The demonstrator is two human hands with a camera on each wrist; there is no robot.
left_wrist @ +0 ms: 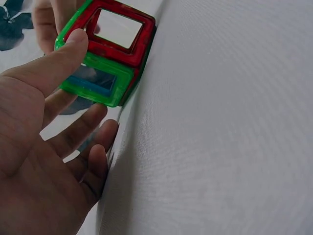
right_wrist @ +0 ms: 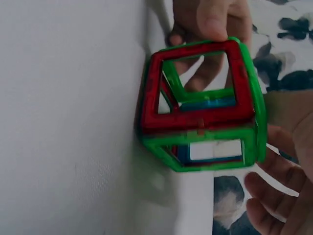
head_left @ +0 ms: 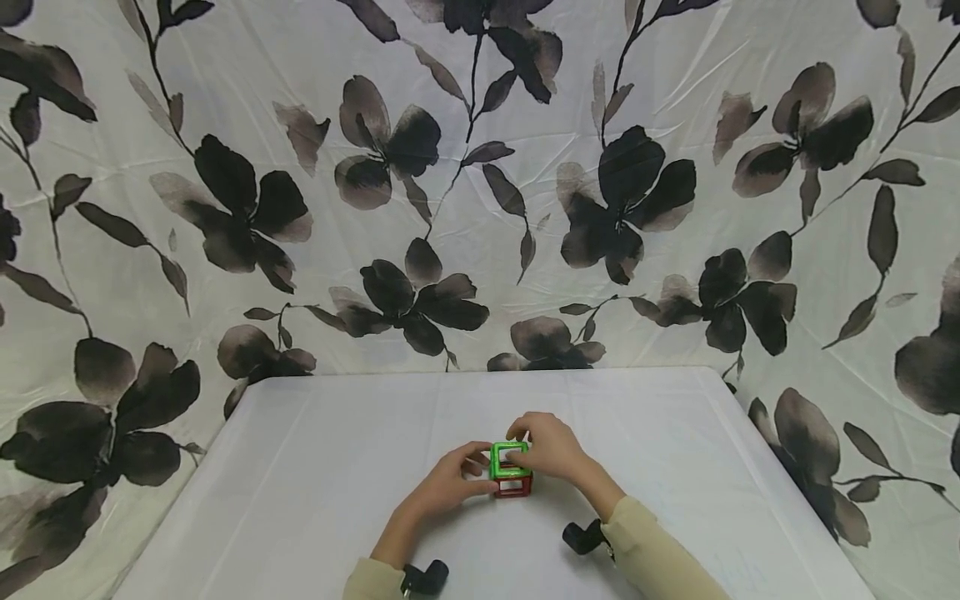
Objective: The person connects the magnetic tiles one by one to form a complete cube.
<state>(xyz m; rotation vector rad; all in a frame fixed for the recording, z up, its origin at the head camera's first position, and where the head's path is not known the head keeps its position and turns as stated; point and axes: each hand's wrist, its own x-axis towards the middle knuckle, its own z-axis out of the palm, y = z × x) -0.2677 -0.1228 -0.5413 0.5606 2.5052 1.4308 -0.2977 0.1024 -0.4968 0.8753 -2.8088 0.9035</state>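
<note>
A small cube of magnetic tiles (right_wrist: 200, 121) stands on the white table, its front tile red, its top and sides green. Blue shows in a tile at the back in the right wrist view. From the left, my left hand (head_left: 448, 482) grips the cube, thumb at the front edge and fingers round the side. My right hand (head_left: 557, 447) pinches the green top tile (head_left: 496, 460) from the right, its thumb over the frame and index finger behind. Its other fingers hang loosely curled in the right wrist view.
The white tabletop (head_left: 315, 467) spreads around both hands, its far edge meeting a floral cloth (head_left: 517, 208). Black wrist cameras sit on the left wrist (head_left: 426, 578) and the right wrist (head_left: 583, 537).
</note>
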